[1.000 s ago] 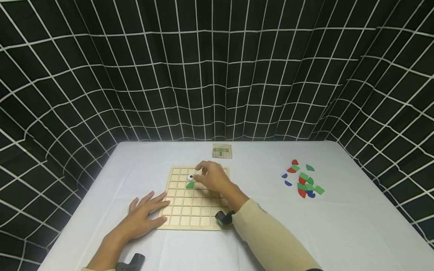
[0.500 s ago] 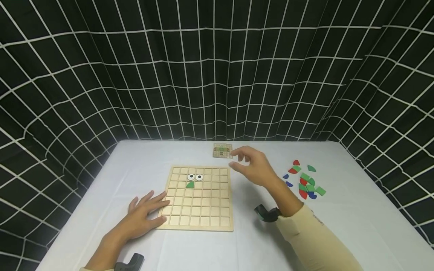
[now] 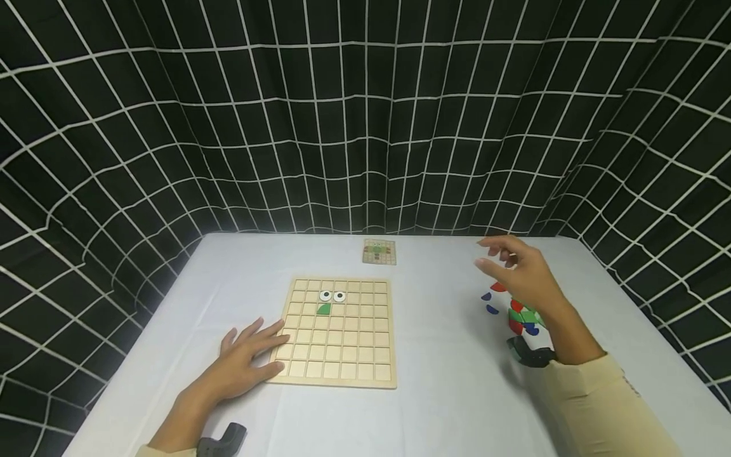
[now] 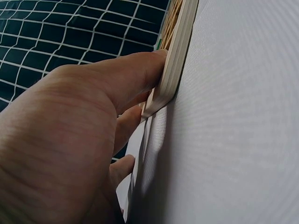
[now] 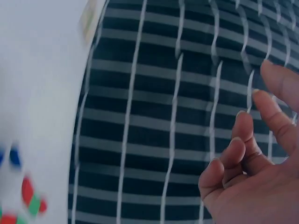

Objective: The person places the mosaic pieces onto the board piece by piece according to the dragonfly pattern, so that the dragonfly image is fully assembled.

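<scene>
A square wooden grid board [image 3: 342,384] lies flat on the white table. Two round eye pieces [image 3: 339,296] sit side by side in its upper cells, with a green quarter-shaped piece [image 3: 323,309] just below the left one. My left hand [image 3: 242,362] rests at the board's left edge, fingers spread, thumb and fingertips on the frame. Over the scattered pieces at the right hovers my right hand [image 3: 522,273], thumb and fingers apart with nothing between them. Beneath it show red and green pieces [image 3: 516,322], partly hidden by the hand and wrist.
A small picture card [image 3: 379,252] with a coloured figure on a grid lies behind the board. Blue pieces [image 3: 492,310] lie left of the other loose ones. A black curtain with white grid lines [image 3: 377,127] surrounds the table's [image 3: 440,355] back and sides.
My right hand left the second eye piece on the board beside the first and moved right, over the loose pieces. My left hand stays at the board's edge.
</scene>
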`<state>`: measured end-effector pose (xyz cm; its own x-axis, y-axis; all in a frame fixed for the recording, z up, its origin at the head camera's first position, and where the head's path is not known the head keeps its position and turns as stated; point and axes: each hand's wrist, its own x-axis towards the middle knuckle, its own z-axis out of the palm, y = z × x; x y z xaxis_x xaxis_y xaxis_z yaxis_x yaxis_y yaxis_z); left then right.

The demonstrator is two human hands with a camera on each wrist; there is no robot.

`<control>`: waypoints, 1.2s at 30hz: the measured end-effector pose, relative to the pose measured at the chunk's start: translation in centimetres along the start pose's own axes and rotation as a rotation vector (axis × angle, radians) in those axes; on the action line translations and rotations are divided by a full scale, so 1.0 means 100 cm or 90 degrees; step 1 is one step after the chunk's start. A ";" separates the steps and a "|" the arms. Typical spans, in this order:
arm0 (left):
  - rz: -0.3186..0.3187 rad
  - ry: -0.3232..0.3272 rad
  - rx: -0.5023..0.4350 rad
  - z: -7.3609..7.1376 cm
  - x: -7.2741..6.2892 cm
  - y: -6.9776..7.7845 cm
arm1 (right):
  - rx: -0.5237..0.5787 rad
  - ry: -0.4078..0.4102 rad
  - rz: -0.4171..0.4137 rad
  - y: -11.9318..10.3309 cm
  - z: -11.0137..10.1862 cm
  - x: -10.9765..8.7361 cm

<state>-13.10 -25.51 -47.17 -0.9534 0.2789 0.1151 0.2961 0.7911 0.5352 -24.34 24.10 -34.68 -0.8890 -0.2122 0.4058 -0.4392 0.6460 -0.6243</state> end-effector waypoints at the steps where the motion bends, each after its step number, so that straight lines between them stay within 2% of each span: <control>1: -0.004 -0.003 0.001 0.000 0.000 0.000 | -0.005 0.000 0.016 0.008 -0.006 0.000; 6: -0.001 -0.002 0.003 0.000 0.000 0.002 | -0.035 -0.008 0.074 0.050 -0.030 0.000; 11: -0.003 -0.005 0.004 -0.002 0.001 0.002 | -0.053 -0.044 0.139 0.090 -0.042 0.002; 19: -0.012 -0.006 0.007 -0.001 0.002 0.002 | -0.045 -0.147 0.293 0.148 -0.045 -0.003; 23: -0.008 -0.004 0.006 0.000 0.002 0.002 | -0.039 -0.204 0.360 0.165 -0.041 -0.008; 26: -0.005 -0.004 0.004 0.000 0.001 0.001 | -0.047 -0.224 0.373 0.170 -0.037 -0.010; 32: 0.006 0.000 -0.002 -0.002 0.000 0.001 | -0.110 -0.245 0.343 0.174 -0.031 -0.005; 36: 0.004 -0.007 -0.001 -0.002 0.001 0.000 | -0.134 -0.267 0.346 0.179 -0.028 -0.001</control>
<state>-13.22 -25.54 -46.98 -0.9510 0.2891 0.1093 0.3013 0.7888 0.5358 -31.73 37.77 -44.00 -0.9684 -0.0571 -0.2427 0.0763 0.8589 -0.5065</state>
